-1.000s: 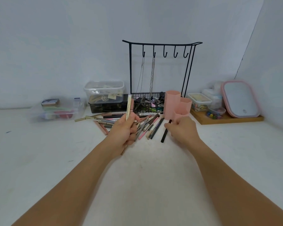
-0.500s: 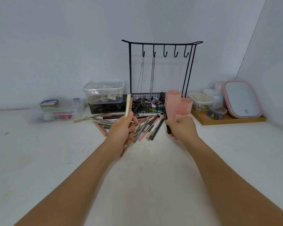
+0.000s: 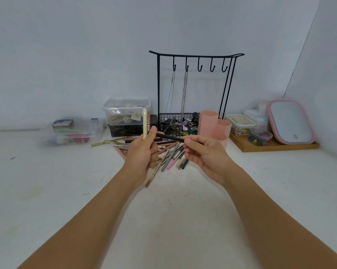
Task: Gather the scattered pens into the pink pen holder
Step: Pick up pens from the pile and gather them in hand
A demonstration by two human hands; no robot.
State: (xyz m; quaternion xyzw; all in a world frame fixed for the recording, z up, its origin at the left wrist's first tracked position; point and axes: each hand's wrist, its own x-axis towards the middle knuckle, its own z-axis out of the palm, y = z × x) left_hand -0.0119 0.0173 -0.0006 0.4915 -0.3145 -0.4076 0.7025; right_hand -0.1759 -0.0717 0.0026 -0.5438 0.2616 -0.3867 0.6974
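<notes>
Passing a black pen, just lifted off the tabletop, from right hand fingers toward left hand gripping collected pens, pink pen holder waiting.

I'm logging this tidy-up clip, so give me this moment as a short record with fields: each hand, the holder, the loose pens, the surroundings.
left hand: grips a cream pen upright, with more pens in the fist
right hand: pinches a black pen, its far end at the left hand's thumb
pink pen holder: upright behind the right hand; no pens seen sticking out
loose pens: piled on the table between and behind the hands
surroundings: black hook rack behind the holder; pink-rimmed mirror to its right
</notes>
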